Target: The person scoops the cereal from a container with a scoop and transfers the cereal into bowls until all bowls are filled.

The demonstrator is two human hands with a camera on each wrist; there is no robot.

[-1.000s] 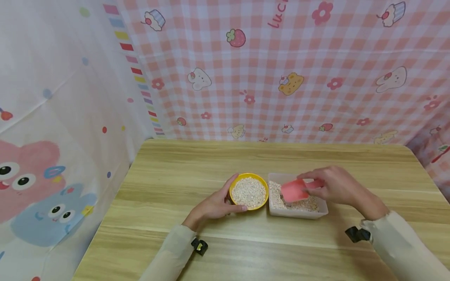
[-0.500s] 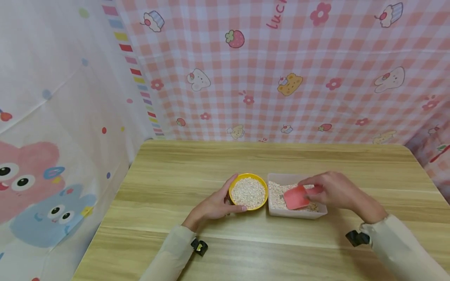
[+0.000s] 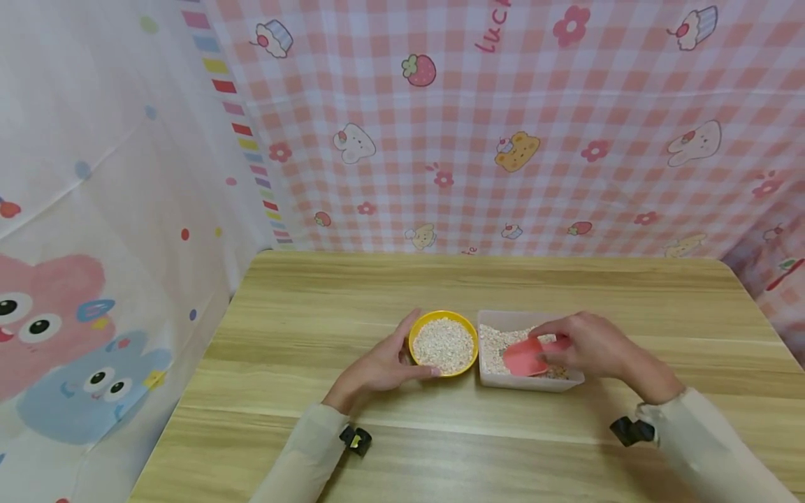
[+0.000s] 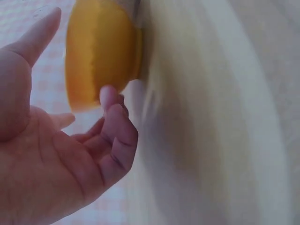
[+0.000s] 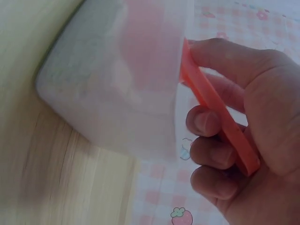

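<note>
In the head view, my left hand (image 3: 380, 365) holds a yellow bowl (image 3: 414, 358) from its left side, thumb along the near rim and fingers round the far side. Pale flakes like oats (image 3: 444, 345) fill the bowl nearly to the rim. My right hand (image 3: 594, 347) grips the handle of a pink scoop (image 3: 525, 358), its fingers curled round it in the right wrist view. The scoop's blade is down in a translucent plastic tub (image 3: 527, 382), against the same kind of flakes. The left wrist view shows bent fingers (image 4: 119, 136) at the bowl's underside.
Bowl and tub stand side by side on a wood-grain table (image 3: 352, 290). A pink checked cloth (image 3: 465, 105) hangs behind it, and a white patterned cloth (image 3: 126, 209) hangs along the left.
My right hand has lowered the scoop deeper into the tub and tipped it, with a slight shift to the left. The left hand and bowl have stayed in place.
</note>
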